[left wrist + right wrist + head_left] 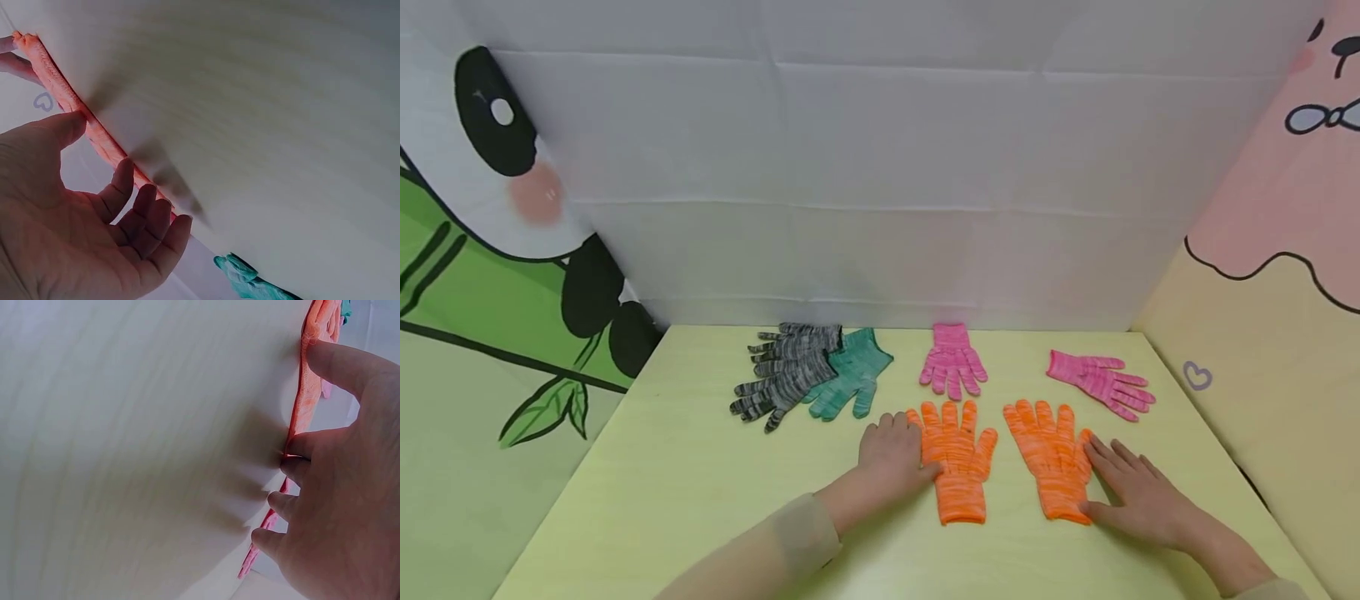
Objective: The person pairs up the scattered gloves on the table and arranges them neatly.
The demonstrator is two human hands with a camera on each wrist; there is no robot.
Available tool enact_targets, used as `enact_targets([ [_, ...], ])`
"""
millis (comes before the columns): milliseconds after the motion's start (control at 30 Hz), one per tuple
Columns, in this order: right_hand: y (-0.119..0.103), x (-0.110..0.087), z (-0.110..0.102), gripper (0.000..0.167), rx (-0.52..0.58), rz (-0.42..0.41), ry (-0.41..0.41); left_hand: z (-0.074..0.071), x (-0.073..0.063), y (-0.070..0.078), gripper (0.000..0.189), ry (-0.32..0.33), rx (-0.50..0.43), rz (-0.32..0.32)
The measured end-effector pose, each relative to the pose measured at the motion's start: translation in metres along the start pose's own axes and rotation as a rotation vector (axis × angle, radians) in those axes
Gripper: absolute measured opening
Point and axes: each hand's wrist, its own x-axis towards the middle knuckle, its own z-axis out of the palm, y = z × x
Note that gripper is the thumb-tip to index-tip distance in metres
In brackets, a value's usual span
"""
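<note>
Two orange knit gloves lie flat side by side, fingers pointing away from me. At the outer edge of the left orange glove (959, 471) is my left hand (892, 458), its thumb and bent fingertips touching that edge. The left wrist view shows thumb and fingers spread along the glove, not pinching it. My right hand (1138, 496) lies beside the right orange glove (1054, 462), fingers mostly straight, thumb near the cuff and index fingertip by the glove's thumb. In the right wrist view, thumb and index touch the orange edge (305, 403).
Behind, a pink glove (953, 362) lies upright and another pink glove (1105, 382) lies sideways at right. Two grey-black gloves (790, 379) overlap teal gloves (856, 379) at back left. White, green and pink printed panels (887, 167) surround the pale yellow table (700, 500).
</note>
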Motion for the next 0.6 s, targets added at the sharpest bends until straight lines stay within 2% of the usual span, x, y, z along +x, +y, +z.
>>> enact_targets([
  [167,0.000,0.000,0.001,0.091,0.004,-0.005,0.008,-0.003,0.002,-0.003,0.045,-0.024,-0.021,0.004],
  [267,0.001,0.000,0.002,0.090,0.006,-0.008,0.016,-0.004,0.002,-0.010,0.035,-0.041,-0.137,0.013],
  [367,0.001,0.000,0.002,0.090,0.006,-0.011,0.020,-0.005,0.002,-0.019,0.030,-0.074,-0.401,0.022],
  [500,0.001,0.000,0.000,0.090,0.002,-0.010,0.024,-0.006,0.003,-0.030,0.017,-0.157,-0.874,-0.005],
  [600,0.001,-0.001,0.000,0.089,0.008,-0.007,0.034,-0.005,0.005,-0.035,0.036,-0.242,-1.183,-0.085],
])
